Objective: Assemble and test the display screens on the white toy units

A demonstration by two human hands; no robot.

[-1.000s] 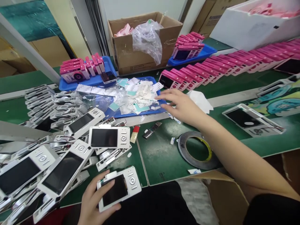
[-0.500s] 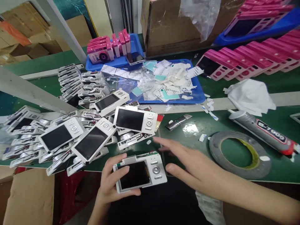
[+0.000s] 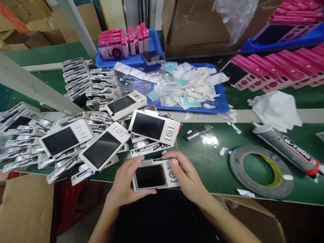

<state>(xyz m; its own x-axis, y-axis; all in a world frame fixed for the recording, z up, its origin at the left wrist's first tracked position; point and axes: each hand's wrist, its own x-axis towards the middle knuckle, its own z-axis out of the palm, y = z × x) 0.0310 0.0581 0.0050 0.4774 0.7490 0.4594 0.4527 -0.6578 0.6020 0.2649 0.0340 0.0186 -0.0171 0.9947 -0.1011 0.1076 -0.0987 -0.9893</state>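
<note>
Between my hands, at the bench's front edge, is a white camera body [image 3: 150, 176] with a dark screen and silver buttons facing up. My left hand [image 3: 128, 184] grips its left end, with the thumb along the lower edge. My right hand [image 3: 188, 177] is closed on its right end, the thumb lying over the button side. Just beyond it, another white camera body [image 3: 155, 126] lies screen up on the heap. Two more, a tilted camera body [image 3: 102, 150] and a camera body [image 3: 66, 137], rest to the left on several similar parts.
A blue tray [image 3: 224, 101] holds peeled backing paper and film. At right are a roll of tape [image 3: 236, 168], a glue tube [image 3: 283, 145] and a crumpled white cloth [image 3: 277, 109]. A cutter knife [image 3: 198, 132] lies mid-bench. Pink cameras [image 3: 275, 71] stand behind.
My right hand has come in from the right and taken hold of the camera body's right end. The left hand keeps its hold. The view has shifted slightly.
</note>
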